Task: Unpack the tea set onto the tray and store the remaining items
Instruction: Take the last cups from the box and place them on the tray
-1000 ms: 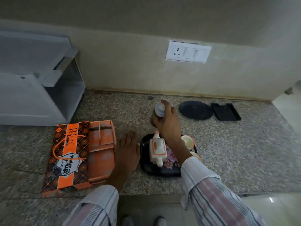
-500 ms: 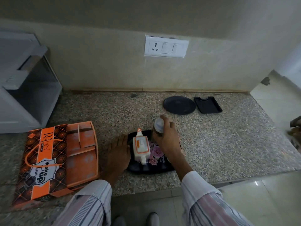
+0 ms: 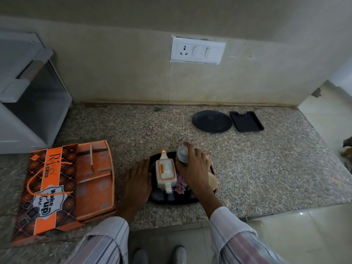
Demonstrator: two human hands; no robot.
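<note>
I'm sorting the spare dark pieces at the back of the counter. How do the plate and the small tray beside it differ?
The plate is round; the small tray is rectangular. The plate looks nearly flat, while the small tray has a raised rim with a notch in its far edge. The plate is the wider of the two. Both are dark and lie flat near the wall.

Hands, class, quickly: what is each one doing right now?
Left hand: open, flat on the counter beside the tray.
Right hand: closed around a small jar over the tray.

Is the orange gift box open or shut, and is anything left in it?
Open. The orange gift box lies with its printed lid folded out flat to the left; the divided compartments on the right are exposed and look empty.
</note>
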